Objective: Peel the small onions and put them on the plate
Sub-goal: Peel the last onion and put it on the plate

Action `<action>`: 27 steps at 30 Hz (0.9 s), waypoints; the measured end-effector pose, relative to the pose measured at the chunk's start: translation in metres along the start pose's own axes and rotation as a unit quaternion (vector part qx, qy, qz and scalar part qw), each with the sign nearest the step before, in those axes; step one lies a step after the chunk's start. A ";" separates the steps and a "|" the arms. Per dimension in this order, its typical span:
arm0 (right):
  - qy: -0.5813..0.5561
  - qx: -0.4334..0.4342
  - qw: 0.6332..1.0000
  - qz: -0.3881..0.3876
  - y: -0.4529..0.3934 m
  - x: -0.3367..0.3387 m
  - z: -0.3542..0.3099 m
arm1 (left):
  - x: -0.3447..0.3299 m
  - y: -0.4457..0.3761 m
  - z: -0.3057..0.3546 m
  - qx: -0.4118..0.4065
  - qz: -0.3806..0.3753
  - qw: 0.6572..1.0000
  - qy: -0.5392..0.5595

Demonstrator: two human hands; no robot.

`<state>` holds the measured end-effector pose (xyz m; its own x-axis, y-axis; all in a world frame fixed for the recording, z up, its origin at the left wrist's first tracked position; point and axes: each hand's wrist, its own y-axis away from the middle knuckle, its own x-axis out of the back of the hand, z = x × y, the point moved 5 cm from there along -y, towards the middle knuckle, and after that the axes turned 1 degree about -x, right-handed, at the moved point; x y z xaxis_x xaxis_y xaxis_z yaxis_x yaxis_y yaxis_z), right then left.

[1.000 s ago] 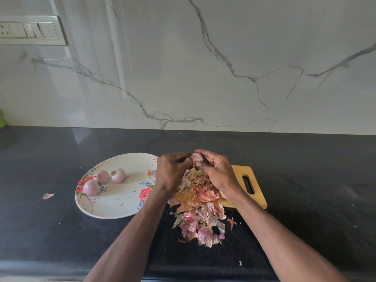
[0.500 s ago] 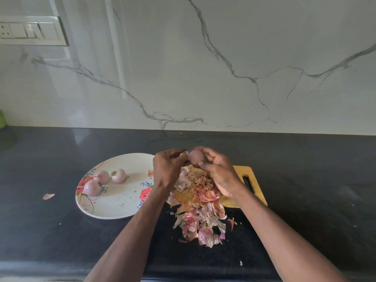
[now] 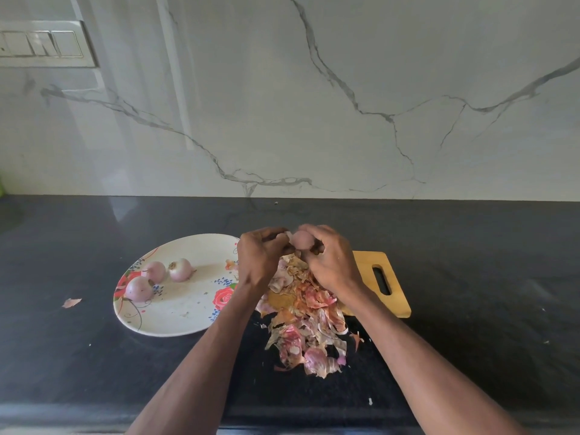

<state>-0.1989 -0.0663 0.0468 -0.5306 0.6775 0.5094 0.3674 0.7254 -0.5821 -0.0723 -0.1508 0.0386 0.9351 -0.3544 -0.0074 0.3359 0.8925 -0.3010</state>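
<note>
Onions: three on plate [image 3: 175,315], one [image 3: 302,240] between two hands.

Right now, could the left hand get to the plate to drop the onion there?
Probably yes. The left hand hovers right at the plate edge, and nothing stands between them. But both hands grip the onion, so the right hand would need to let go first.

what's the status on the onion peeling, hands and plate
Left hand and right hand both gripping one onion above the peel pile. Three onions on the plate. Nothing blocking the way to it.
</note>
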 end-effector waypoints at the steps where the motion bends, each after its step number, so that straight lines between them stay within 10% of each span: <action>1: -0.004 -0.006 1.000 0.001 0.000 -0.001 0.001 | 0.000 0.000 -0.002 0.016 0.005 1.000 0.019; 9: -0.108 -0.101 0.989 -0.023 0.002 -0.009 0.007 | 0.009 -0.006 -0.014 0.110 0.064 0.990 0.058; 17: -0.255 -0.131 0.958 0.006 -0.001 0.004 0.006 | 0.025 -0.010 -0.008 0.032 0.115 0.985 -0.126; 27: -0.288 -0.176 0.941 -0.015 -0.005 -0.001 0.020 | 0.004 -0.010 0.003 -0.039 -0.098 0.994 -0.038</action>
<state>-0.2154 -0.0732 0.0364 -0.8329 0.5523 0.0355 0.5232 0.8067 -0.2750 -0.0719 -0.1600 0.0442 0.8599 -0.4939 0.1291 0.5045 0.7835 -0.3628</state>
